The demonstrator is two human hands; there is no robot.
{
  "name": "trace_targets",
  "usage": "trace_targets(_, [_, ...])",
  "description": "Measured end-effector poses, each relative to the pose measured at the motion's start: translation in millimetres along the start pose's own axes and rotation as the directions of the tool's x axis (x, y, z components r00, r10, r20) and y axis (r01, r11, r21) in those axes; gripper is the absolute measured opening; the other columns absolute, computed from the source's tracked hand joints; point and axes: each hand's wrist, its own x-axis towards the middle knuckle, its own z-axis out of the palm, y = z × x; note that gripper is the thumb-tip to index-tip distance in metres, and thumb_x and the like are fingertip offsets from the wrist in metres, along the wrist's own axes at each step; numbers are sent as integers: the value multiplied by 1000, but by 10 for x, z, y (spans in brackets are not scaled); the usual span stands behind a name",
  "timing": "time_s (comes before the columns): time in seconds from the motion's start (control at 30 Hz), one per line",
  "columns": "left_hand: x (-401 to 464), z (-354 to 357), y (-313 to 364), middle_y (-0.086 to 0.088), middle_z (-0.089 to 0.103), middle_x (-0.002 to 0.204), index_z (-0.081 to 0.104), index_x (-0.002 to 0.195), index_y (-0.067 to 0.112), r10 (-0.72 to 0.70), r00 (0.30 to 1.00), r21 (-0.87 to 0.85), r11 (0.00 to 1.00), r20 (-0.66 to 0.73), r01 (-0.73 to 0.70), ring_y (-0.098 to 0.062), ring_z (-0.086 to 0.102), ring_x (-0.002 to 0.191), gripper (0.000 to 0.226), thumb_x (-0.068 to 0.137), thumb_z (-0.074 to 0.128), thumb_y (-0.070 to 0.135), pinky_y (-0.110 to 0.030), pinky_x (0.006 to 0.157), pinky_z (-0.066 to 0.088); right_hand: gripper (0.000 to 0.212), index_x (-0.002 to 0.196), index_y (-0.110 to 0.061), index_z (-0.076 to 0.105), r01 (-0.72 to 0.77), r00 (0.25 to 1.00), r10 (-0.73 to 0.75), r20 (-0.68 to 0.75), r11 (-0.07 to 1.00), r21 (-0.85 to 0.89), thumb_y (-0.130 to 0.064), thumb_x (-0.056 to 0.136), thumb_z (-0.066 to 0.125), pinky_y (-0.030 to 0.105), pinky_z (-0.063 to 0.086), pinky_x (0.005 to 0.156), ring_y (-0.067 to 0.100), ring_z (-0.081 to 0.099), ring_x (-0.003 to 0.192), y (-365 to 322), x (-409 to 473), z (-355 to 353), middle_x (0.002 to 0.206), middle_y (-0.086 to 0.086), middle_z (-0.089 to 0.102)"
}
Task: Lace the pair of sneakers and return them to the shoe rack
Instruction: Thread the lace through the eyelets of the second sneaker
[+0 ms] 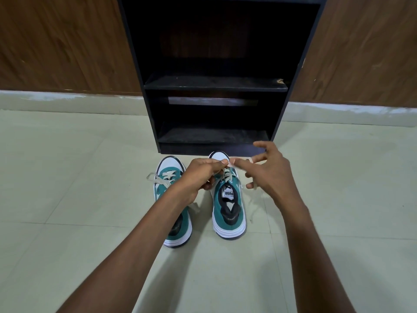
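Observation:
Two teal and white sneakers stand side by side on the floor, toes toward the rack. Over the right sneaker, my left hand pinches one end of its cream lace above the eyelets. My right hand has the other lace end wound around its fingers, the loose tail hanging down the shoe's right side. My left forearm covers part of the left sneaker, whose lace lies crossed and loose over the tongue.
A black shoe rack with bare shelves stands directly behind the sneakers against a wood-panelled wall. Pale floor tiles spread out on all sides.

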Motion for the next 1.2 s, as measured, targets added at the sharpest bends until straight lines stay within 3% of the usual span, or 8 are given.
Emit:
trace_targets(0.1, [-39, -7, 17, -8, 53, 81, 77, 96, 8, 47, 998, 55, 997, 44, -49, -8, 34, 46, 26, 91, 72, 32, -19, 45, 27, 59, 126, -25, 66, 26, 997, -19, 77, 995, -97, -39, 73, 88, 22, 52, 44, 24, 73, 82, 131, 27, 74, 112, 1, 66])
trace_targets(0.3, [-66, 0, 17, 1, 61, 73, 78, 100, 3, 53, 996, 104, 993, 65, -60, 1, 43, 39, 28, 90, 74, 29, -12, 44, 32, 18, 92, -29, 83, 179, 983, -181, 28, 918, -355, -39, 77, 85, 33, 52, 81, 12, 59, 92, 237, 82, 136, 106, -2, 63])
trace_targets(0.43, [-40, -74, -14, 4, 78, 78, 83, 90, 15, 121, 992, 196, 972, 40, -126, 0, 65, 68, 18, 78, 84, 28, -17, 62, 49, 12, 86, -24, 77, 138, 989, -148, 20, 849, -510, -36, 85, 80, 30, 49, 79, 12, 53, 88, 269, 86, 105, 109, -6, 49])
trace_targets(0.6, [49, -255, -64, 11, 61, 71, 83, 88, 15, 354, 928, 728, 667, -118, -161, -11, 62, 76, 16, 80, 84, 28, -21, 64, 41, 25, 80, -10, 67, -35, 998, -1, -60, 808, -588, -35, 82, 69, 35, 52, 79, 31, 63, 87, 417, 58, 105, 105, 8, 62])
trace_targets(0.73, [3, -226, -138, -8, 72, 93, 77, 100, 16, 528, 841, 922, 373, -120, -103, -25, 57, 101, 22, 90, 73, 35, -33, 71, 42, 40, 88, -8, 66, -113, 993, 114, -41, 745, -658, -48, 82, 66, 31, 46, 72, 30, 57, 80, 472, 32, 192, 95, 8, 67])
trace_targets(0.83, [-47, -152, -181, -15, 72, 97, 64, 111, 10, 514, 855, 969, 240, -72, -63, -33, 61, 100, 29, 97, 59, 36, -39, 74, 48, 38, 90, -10, 61, -117, 990, 142, -15, 750, -651, -47, 85, 65, 30, 43, 71, 29, 55, 81, 496, 21, 245, 92, 7, 63])
trace_targets(1.07, [-28, -100, -265, -11, 70, 125, 41, 143, 20, 260, 965, 867, 477, 16, -143, -35, 66, 111, 52, 94, 59, 26, -46, 92, 54, 18, 100, -23, 73, -40, 989, 95, 113, 911, -411, -29, 82, 73, 28, 54, 85, 22, 71, 92, 618, 49, 257, 90, 2, 78])
trace_targets(1.2, [-58, -49, -272, -15, 74, 111, 69, 120, 13, 291, 957, 836, 526, -8, -153, -33, 70, 93, 27, 96, 58, 13, -44, 83, 59, 20, 100, -18, 81, 32, 995, 13, 99, 901, -432, -26, 86, 69, 26, 53, 81, 22, 71, 87, 694, 28, 249, 95, 5, 80])
